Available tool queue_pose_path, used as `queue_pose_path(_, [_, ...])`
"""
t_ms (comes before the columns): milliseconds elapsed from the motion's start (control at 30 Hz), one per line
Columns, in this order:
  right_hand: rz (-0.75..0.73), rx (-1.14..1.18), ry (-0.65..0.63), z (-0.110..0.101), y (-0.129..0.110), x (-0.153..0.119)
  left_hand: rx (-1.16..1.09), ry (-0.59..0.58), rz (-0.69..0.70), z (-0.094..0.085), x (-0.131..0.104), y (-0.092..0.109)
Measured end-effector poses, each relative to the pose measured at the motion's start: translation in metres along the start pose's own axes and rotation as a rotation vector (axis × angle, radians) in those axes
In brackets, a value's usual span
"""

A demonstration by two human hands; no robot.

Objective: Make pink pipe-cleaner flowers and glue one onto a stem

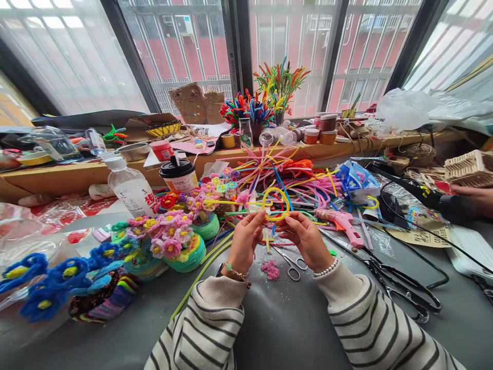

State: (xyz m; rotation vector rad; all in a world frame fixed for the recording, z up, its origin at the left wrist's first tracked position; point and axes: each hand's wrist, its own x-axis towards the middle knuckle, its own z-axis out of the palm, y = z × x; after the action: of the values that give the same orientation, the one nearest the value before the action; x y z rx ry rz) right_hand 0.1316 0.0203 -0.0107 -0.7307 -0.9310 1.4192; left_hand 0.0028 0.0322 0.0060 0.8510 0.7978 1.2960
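A yellow pipe cleaner point(276, 189), bent into a loop, is held up between my two hands over the table. My left hand point(246, 237) pinches its left side, and a straight yellow end sticks out to the left. My right hand point(305, 240) grips the loop's lower right between thumb and fingers. Below the hands lie a pink fuzzy flower point(270, 270), small scissors point(295, 264) and scattered glitter. Just right of my right hand rests a pink glue gun point(344, 226). Behind the loop spreads a pile of coloured pipe cleaners point(254, 167).
Pipe-cleaner flowers point(173, 234) in pots crowd the left, near a white bottle point(129, 187) and a lidded cup point(178, 174). Large black scissors point(408, 293) and a black cable point(442, 275) lie at right. Another person's hand point(475, 198) holds a wooden lattice piece point(468, 168) at the right edge.
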Motion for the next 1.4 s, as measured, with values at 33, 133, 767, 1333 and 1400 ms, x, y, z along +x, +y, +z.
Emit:
queue_pose_path(33, [-0.004,-0.002,0.002,0.0000,-0.0001,-0.0001,-0.018,-0.002,-0.006,-0.0001,0.0001,0.0003])
queue_pose_path(133, [-0.011,-0.007,0.008,0.0005,-0.0006,-0.0007,-0.053,-0.004,-0.012,0.0003,-0.0004,0.0008])
queue_pose_path(767, [0.039,0.123,0.020,-0.0004,-0.0001,0.0013,0.096,-0.017,-0.040,0.0027,-0.0032,-0.0004])
queue_pose_path(1333, [0.041,0.139,0.060,0.0002,0.0058,0.0021,0.238,-0.069,-0.077,0.0058,-0.0064,-0.0035])
queue_pose_path(1400, [0.052,0.144,0.009,0.0015,0.0048,0.0013,0.242,-0.071,-0.090,0.0061,-0.0063,-0.0044])
